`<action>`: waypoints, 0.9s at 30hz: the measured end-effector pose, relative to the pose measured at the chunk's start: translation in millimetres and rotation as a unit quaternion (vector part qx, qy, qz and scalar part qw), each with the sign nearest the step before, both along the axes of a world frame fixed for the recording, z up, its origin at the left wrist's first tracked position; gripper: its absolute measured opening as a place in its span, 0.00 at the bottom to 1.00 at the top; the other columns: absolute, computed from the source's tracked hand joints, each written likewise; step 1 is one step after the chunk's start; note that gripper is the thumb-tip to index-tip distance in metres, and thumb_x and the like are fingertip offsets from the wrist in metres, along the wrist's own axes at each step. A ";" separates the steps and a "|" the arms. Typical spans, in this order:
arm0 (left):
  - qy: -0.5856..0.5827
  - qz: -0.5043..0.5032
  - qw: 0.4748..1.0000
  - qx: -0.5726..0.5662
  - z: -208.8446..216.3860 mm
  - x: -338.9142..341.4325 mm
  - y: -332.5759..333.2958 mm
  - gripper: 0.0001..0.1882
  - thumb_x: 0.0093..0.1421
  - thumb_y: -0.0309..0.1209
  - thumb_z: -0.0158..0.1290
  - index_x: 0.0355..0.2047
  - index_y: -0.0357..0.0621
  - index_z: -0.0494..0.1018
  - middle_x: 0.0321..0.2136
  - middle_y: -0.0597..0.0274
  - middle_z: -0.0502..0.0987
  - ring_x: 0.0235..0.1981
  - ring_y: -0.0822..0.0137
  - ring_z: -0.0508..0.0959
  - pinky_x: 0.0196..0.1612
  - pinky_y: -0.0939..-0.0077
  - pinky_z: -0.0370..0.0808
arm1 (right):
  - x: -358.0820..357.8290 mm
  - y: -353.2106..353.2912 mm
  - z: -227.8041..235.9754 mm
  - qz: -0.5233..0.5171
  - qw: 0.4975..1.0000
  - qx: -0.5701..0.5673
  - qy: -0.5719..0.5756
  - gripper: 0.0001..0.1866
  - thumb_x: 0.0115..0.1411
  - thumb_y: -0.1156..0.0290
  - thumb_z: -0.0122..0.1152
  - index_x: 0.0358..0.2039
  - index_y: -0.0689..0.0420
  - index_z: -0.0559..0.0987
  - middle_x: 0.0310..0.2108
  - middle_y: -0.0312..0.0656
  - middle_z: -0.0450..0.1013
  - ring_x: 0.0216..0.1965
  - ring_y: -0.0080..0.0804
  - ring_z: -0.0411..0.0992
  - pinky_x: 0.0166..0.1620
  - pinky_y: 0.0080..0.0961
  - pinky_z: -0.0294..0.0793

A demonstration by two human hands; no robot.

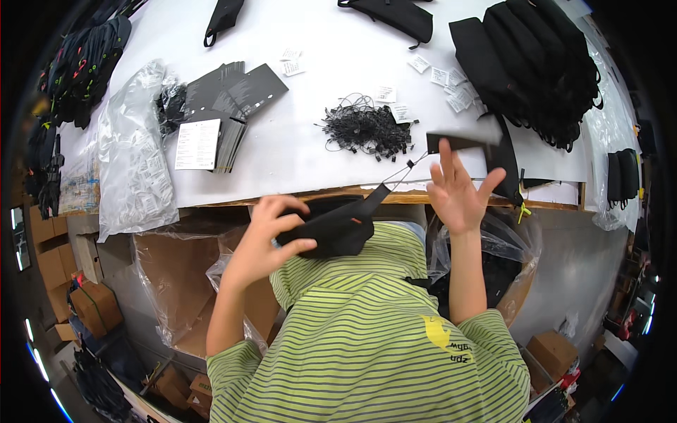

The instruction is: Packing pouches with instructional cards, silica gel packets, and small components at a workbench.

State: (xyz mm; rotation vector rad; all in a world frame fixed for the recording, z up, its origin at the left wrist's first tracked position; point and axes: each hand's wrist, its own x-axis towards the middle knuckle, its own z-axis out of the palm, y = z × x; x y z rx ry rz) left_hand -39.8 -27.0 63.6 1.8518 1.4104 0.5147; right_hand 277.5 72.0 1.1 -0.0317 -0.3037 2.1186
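Observation:
My left hand (pixel 264 236) grips the left end of a small black fabric pouch (pixel 335 236) in front of my body, below the table edge. From the strap at the pouch's right end, a thin looped string (pixel 412 163) runs up to a black hang tag (pixel 462 139), which is smeared by motion. Beside that tag is my right hand (pixel 458 194), raised with its fingers spread. Beyond them lies a tangled pile of black tag strings (pixel 367 127). Fanned dark cards (pixel 233 92) and a stack topped by a white printed card (pixel 197 144) sit further left.
Many black pouches (pixel 525 63) are heaped at the right, with white paper labels (pixel 455 88) scattered beside them. A clear plastic bag (pixel 137 151) hangs over the table's left front edge. Under the table stands an open carton (pixel 176 282) lined with plastic.

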 end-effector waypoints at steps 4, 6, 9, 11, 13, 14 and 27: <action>-0.068 -0.029 0.992 -0.100 10.6 23.0 -8.0 0.15 0.53 0.37 0.60 0.31 0.37 0.72 0.24 0.53 0.74 0.27 0.54 0.74 0.30 0.68 0.69 | -23.7 12.0 -4.5 -0.244 0.906 -0.027 -0.344 0.07 0.64 0.69 0.54 0.30 0.55 0.75 0.14 0.32 0.64 0.16 0.18 0.56 0.23 0.16 0.55; -0.070 -0.048 0.982 -0.168 15.7 27.2 -10.2 0.15 0.54 0.38 0.59 0.29 0.38 0.70 0.20 0.54 0.72 0.21 0.57 0.73 0.25 0.70 0.67 | -39.4 10.4 -2.8 -0.260 0.897 -0.102 -0.343 0.09 0.64 0.65 0.55 0.29 0.55 0.75 0.16 0.33 0.67 0.17 0.18 0.61 0.24 0.15 0.59; -0.055 -0.076 0.973 -0.211 16.5 29.6 -7.4 0.15 0.54 0.38 0.59 0.29 0.39 0.70 0.18 0.55 0.71 0.19 0.58 0.71 0.24 0.71 0.66 | -71.0 0.4 20.3 -0.221 0.868 -0.136 -0.424 0.13 0.63 0.61 0.55 0.27 0.56 0.75 0.15 0.35 0.67 0.18 0.19 0.63 0.24 0.14 0.61; -0.050 -0.094 0.971 -0.215 15.7 31.5 -4.6 0.15 0.54 0.38 0.59 0.29 0.39 0.70 0.17 0.55 0.71 0.18 0.58 0.71 0.23 0.71 0.65 | -75.4 -4.6 19.4 -0.211 0.857 -0.149 -0.446 0.15 0.64 0.60 0.55 0.24 0.56 0.73 0.13 0.33 0.64 0.15 0.17 0.60 0.20 0.14 0.58; -0.045 -0.125 0.973 -0.191 15.8 33.4 -1.1 0.15 0.54 0.39 0.59 0.30 0.40 0.70 0.17 0.54 0.71 0.19 0.57 0.72 0.23 0.71 0.65 | -75.1 -8.0 9.4 -0.205 0.862 -0.141 -0.440 0.18 0.63 0.58 0.55 0.20 0.53 0.69 0.10 0.31 0.59 0.13 0.16 0.56 0.18 0.14 0.52; -0.044 -0.126 0.972 -0.191 15.9 34.3 0.0 0.15 0.54 0.39 0.59 0.30 0.40 0.70 0.17 0.54 0.71 0.19 0.57 0.72 0.23 0.71 0.65 | -77.3 -8.0 10.5 -0.212 0.856 -0.154 -0.446 0.20 0.63 0.58 0.56 0.18 0.51 0.65 0.09 0.28 0.54 0.11 0.15 0.53 0.17 0.15 0.48; 0.033 -0.105 0.992 0.055 19.3 56.3 27.3 0.11 0.48 0.30 0.61 0.31 0.41 0.73 0.51 0.56 0.69 0.48 0.53 0.70 0.50 0.62 0.67 | -40.1 -1.5 79.4 0.077 0.439 0.483 -0.753 0.14 0.49 0.58 0.68 0.20 0.57 0.81 0.11 0.38 0.70 0.14 0.33 0.67 0.21 0.28 0.62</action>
